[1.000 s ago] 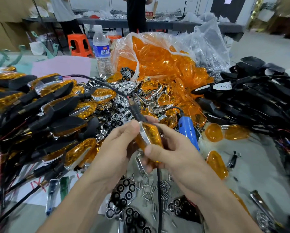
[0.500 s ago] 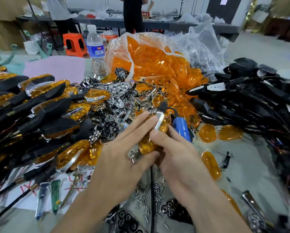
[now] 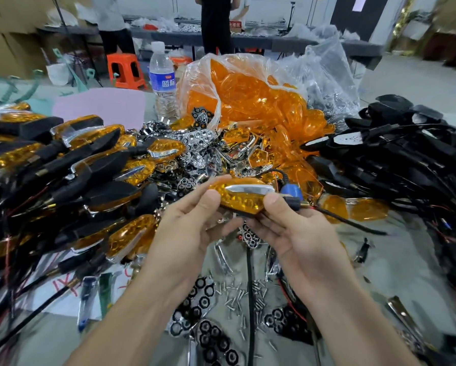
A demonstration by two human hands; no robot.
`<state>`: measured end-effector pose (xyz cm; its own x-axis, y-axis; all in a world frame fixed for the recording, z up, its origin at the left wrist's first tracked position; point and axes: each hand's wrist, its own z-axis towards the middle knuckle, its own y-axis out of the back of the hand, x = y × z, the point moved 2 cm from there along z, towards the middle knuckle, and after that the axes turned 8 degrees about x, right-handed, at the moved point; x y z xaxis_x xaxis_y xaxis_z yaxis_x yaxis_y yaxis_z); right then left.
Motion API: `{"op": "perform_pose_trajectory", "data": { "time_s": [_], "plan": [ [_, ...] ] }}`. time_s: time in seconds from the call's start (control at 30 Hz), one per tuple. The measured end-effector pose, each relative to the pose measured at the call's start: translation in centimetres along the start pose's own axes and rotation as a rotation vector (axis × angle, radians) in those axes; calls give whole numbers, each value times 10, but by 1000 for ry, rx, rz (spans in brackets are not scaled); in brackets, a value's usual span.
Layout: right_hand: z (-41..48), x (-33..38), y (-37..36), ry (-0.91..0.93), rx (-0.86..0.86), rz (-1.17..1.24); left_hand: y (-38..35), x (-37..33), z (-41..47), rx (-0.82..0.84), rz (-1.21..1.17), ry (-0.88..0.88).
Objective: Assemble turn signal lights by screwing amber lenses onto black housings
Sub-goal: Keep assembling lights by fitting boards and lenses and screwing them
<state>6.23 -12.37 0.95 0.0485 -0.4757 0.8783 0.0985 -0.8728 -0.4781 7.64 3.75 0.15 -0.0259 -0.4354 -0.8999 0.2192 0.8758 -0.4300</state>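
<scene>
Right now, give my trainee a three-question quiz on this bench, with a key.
1. True or false: the left hand and right hand both hold the amber-lensed, chrome-trimmed turn signal.
2. The clear plastic bag holds: A) amber lenses; B) wooden blocks; C) paper cups.
3. Fill in: the clear plastic water bottle wears a ____ label.
Key: 1 true; 2 A; 3 blue.

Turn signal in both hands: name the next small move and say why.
Probably lay the turn signal on the pile of finished lights at left. Left hand and right hand hold it lens up; the amber lens looks seated, chrome trim on, and the blue screwdriver lies unheld behind it. The screw side is hidden, so this is a guess.
</scene>
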Motion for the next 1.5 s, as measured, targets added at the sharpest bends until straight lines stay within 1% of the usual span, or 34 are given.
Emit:
{"op": "perform_pose_trajectory", "data": {
  "time_s": [0.07,0.1,0.17,0.2,0.23,0.27,0.33,0.37,0.4,0.43,0.47,0.53,0.57,0.63,0.67,0.73,0.8,0.93,1.03,1.13,1.23,1.5],
  "plan": [
    [-2,3,0,-59,-15,-169,4,-2,2,-44,-28,-6],
    [-3,5,3,-116,1,-316,7,-4,4,-77,-28,-6],
    [-7,12,7,-199,151,-620,17,-7,7,-137,4,5],
    [-9,18,8,-177,230,-719,23,-9,9,-150,45,19],
    [-10,22,9,-106,258,-747,28,-10,10,-142,105,44],
    [-10,27,9,-10,222,-724,32,-12,11,-109,179,78],
    [-10,31,9,202,45,-675,35,-13,10,16,306,143],
    [-9,29,8,266,-22,-752,34,-13,9,81,336,163],
    [-8,24,6,269,-43,-902,34,-13,8,133,343,174],
    [-8,18,3,223,6,-1016,33,-13,8,168,331,171],
    [-9,12,0,157,99,-1049,32,-14,8,181,306,156],
    [-11,2,-8,74,257,-1002,30,-15,9,126,263,111],
    [-12,-2,-12,81,279,-992,30,-15,9,65,257,85],
    [-11,-10,-19,109,249,-945,29,-12,9,-41,244,40],
    [-11,-13,-21,122,224,-892,28,-9,9,-46,222,29],
    [-8,-17,-21,144,165,-780,23,-5,7,31,180,27],
    [-5,-17,-19,150,127,-737,20,-4,7,89,179,33],
    [-4,-13,-9,168,131,-803,20,-4,6,96,200,22],
    [-5,-11,-7,197,150,-730,19,-7,5,129,191,-11],
    [-6,-11,-10,209,216,-722,21,-10,5,143,194,-23],
    [-5,-13,-10,199,247,-711,22,-9,5,127,186,-25],
    [-4,-14,-13,207,219,-684,23,-8,2,105,233,-49]
  ]
}}
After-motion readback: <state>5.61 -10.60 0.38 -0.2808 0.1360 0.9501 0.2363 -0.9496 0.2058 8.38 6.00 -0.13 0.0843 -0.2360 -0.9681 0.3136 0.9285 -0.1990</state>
